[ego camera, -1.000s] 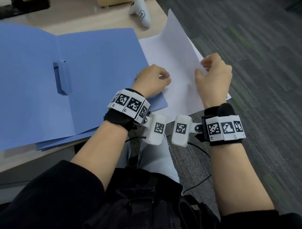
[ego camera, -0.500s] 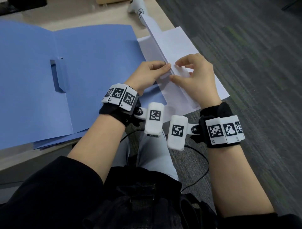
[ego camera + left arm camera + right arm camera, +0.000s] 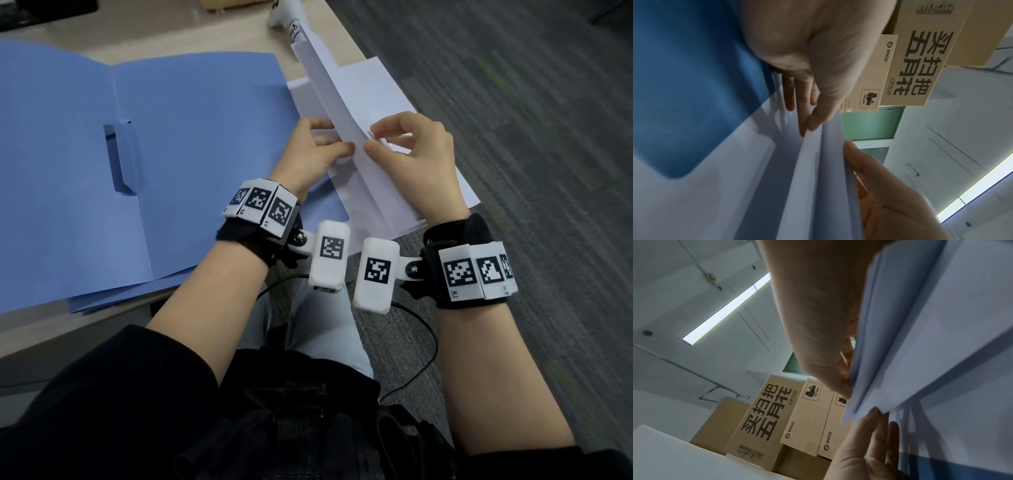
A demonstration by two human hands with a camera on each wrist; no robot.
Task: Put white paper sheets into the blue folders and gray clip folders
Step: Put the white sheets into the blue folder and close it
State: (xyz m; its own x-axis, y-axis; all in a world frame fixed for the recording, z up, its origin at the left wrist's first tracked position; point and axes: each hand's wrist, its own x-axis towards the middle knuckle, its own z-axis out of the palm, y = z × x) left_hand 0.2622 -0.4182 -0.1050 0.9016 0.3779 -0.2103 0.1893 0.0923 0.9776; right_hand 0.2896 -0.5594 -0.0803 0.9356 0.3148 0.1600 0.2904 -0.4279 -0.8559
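Note:
An open blue folder [image 3: 191, 137] lies flat on the desk, with a tab slot [image 3: 121, 157] on its left half. To its right a stack of white paper [image 3: 380, 85] overhangs the desk edge. A few white sheets [image 3: 325, 78] stand lifted on edge above that stack. My left hand [image 3: 342, 147] pinches them from the left, thumb against fingers [image 3: 807, 126]. My right hand [image 3: 371, 138] pinches the same sheets [image 3: 910, 337] from the right. The two hands nearly touch through the paper.
More blue folders [image 3: 102, 303] lie under the open one at the desk's front edge. A white controller [image 3: 284, 17] sits at the back by the lifted sheets. Cardboard boxes [image 3: 764, 415] stand behind the desk. Grey carpet [image 3: 531, 137] lies to the right.
The sheets went from lying tilted under my right hand to standing on edge. My left hand left the folder edge and now pinches them opposite the right hand.

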